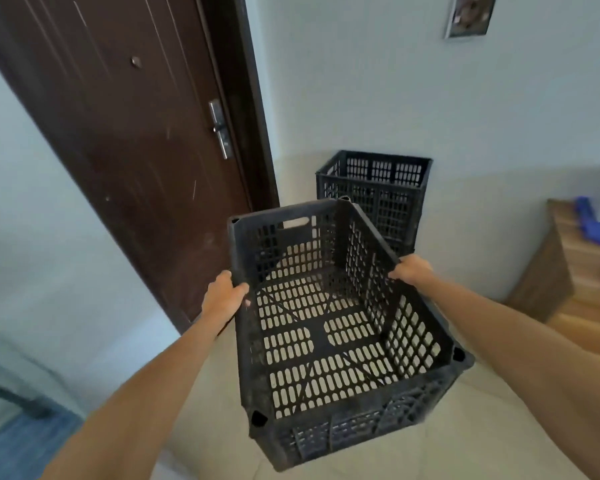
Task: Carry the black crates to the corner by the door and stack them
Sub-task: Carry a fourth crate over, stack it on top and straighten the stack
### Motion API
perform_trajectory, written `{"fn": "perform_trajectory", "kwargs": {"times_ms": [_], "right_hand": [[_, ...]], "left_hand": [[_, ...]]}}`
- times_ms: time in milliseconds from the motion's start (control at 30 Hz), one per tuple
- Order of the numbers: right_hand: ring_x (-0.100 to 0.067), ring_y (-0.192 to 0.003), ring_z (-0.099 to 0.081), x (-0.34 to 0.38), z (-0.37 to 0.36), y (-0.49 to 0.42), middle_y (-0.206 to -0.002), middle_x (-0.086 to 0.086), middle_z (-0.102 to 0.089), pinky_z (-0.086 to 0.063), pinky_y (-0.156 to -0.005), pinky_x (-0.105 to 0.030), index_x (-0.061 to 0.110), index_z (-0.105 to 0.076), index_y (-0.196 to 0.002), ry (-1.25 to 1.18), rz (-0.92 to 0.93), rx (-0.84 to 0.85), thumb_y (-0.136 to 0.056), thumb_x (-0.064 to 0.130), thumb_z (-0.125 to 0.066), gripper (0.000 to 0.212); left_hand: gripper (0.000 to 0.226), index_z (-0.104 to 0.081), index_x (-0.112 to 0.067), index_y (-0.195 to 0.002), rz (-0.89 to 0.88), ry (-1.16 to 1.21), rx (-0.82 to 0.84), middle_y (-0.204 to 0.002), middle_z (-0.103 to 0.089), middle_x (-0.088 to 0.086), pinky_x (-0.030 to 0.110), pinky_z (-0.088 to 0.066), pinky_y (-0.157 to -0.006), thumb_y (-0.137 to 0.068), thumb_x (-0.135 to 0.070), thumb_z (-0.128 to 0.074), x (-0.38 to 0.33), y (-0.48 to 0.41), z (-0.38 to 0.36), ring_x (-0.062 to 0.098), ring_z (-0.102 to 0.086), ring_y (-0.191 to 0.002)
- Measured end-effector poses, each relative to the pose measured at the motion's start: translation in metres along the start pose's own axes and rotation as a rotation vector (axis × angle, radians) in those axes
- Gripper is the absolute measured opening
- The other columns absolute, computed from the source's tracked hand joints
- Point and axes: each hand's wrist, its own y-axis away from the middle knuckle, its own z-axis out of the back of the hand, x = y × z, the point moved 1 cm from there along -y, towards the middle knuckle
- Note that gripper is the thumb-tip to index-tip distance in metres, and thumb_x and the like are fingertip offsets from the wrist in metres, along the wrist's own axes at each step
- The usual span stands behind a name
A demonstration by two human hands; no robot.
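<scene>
Head view: left hand (224,296) and right hand (410,270) each clamp a long rim of the carried crate (329,317), long axis pointing ahead. Stacked crates (374,197) stand ahead-right against the wall, beside the door (125,133). Right hand nearer. Path looks clear; wooden cabinet (568,271) far right.

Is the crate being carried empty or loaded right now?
Empty. The carried crate shows only its bare slotted bottom, with the floor visible through the holes; both hands grip its long rims.

Two bare forearms and hands (222,296) — no sleeves, no gloves, nothing on the wrists.
</scene>
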Motion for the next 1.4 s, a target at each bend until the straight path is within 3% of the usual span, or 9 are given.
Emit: {"fn": "perform_trajectory", "kwargs": {"times_ms": [133,267,400,500,600,767,1000,1233,1400], "right_hand": [[-0.032,-0.106,-0.061,0.045,0.036,-0.061,-0.117,-0.016,-0.060,-0.053,-0.093,-0.041,0.001,-0.054,-0.128,-0.105,-0.019,-0.056,-0.090,0.020,-0.061,0.043],[-0.033,-0.108,-0.059,0.074,0.073,-0.123,-0.122,-0.017,-0.058,-0.052,-0.088,-0.038,-0.002,-0.052,-0.128,-0.165,-0.012,-0.118,-0.092,0.021,-0.059,0.043],[-0.034,-0.106,-0.060,0.094,0.126,-0.201,-0.113,-0.019,-0.061,-0.051,-0.085,-0.040,-0.006,-0.057,-0.115,-0.155,0.031,-0.162,-0.092,0.017,-0.059,0.032],[-0.032,-0.106,-0.059,0.113,0.165,-0.261,-0.094,-0.015,-0.059,-0.047,-0.079,-0.037,-0.008,-0.057,-0.105,-0.088,0.106,-0.176,-0.093,0.020,-0.058,0.030],[-0.034,-0.108,-0.059,0.129,0.199,-0.319,-0.114,-0.021,-0.061,-0.050,-0.090,-0.040,-0.012,-0.060,-0.114,-0.065,0.155,-0.178,-0.093,0.020,-0.058,0.038],[-0.038,-0.110,-0.058,0.159,0.242,-0.413,-0.118,-0.025,-0.061,-0.048,-0.095,-0.041,-0.009,-0.061,-0.112,-0.024,0.222,-0.209,-0.089,0.013,-0.057,0.033],[-0.035,-0.102,-0.059,0.213,0.273,-0.534,-0.116,-0.020,-0.061,-0.050,-0.084,-0.037,-0.001,-0.060,-0.111,0.011,0.266,-0.198,-0.083,0.020,-0.062,0.035],[-0.032,-0.096,-0.060,0.257,0.275,-0.637,-0.102,-0.018,-0.059,-0.049,-0.082,-0.039,0.003,-0.052,-0.095,0.059,0.336,-0.169,-0.086,0.018,-0.058,0.018],[-0.030,-0.094,-0.056,0.277,0.285,-0.691,-0.110,-0.021,-0.059,-0.043,-0.076,-0.034,0.005,-0.051,-0.097,0.106,0.393,-0.109,-0.086,0.018,-0.058,0.018]], "left_hand": [[0.020,-0.053,-0.013,-0.111,-0.066,-0.039,-0.022,-0.089,-0.072,0.004,0.046,-0.056,-0.087,-0.094,-0.025,-0.055,-0.066,-0.072,0.001,0.023,-0.074,-0.082],[0.049,-0.037,-0.013,-0.142,-0.111,-0.156,-0.104,-0.099,-0.075,0.009,0.045,-0.049,-0.095,-0.098,-0.030,-0.049,-0.136,-0.135,-0.013,0.031,-0.065,-0.109],[0.041,-0.044,-0.014,-0.134,-0.154,-0.162,-0.160,-0.092,-0.076,0.007,0.045,-0.048,-0.094,-0.095,-0.028,-0.048,-0.210,-0.207,-0.039,0.031,-0.064,-0.110],[0.029,-0.051,-0.014,-0.119,-0.171,-0.171,-0.213,-0.080,-0.075,0.003,0.041,-0.048,-0.086,-0.094,-0.027,-0.049,-0.257,-0.253,-0.062,0.032,-0.064,-0.106],[0.019,-0.053,-0.014,-0.107,-0.171,-0.164,-0.239,-0.065,-0.068,-0.003,0.039,-0.044,-0.077,-0.094,-0.027,-0.049,-0.296,-0.294,-0.087,0.032,-0.065,-0.098],[0.021,-0.052,-0.011,-0.111,-0.154,-0.129,-0.254,-0.067,-0.065,-0.003,0.043,-0.047,-0.083,-0.096,-0.026,-0.048,-0.343,-0.359,-0.123,0.034,-0.064,-0.100],[0.020,-0.054,-0.012,-0.107,-0.136,-0.116,-0.282,-0.078,-0.073,0.002,0.042,-0.048,-0.082,-0.096,-0.028,-0.047,-0.394,-0.458,-0.146,0.031,-0.066,-0.095],[0.020,-0.056,-0.011,-0.105,-0.079,-0.160,-0.308,-0.066,-0.062,-0.004,0.039,-0.042,-0.078,-0.095,-0.026,-0.048,-0.433,-0.542,-0.160,0.033,-0.064,-0.098],[0.022,-0.057,-0.008,-0.106,0.007,-0.176,-0.317,-0.081,-0.067,0.005,0.042,-0.046,-0.085,-0.094,-0.026,-0.049,-0.454,-0.571,-0.172,0.037,-0.061,-0.105]]}}
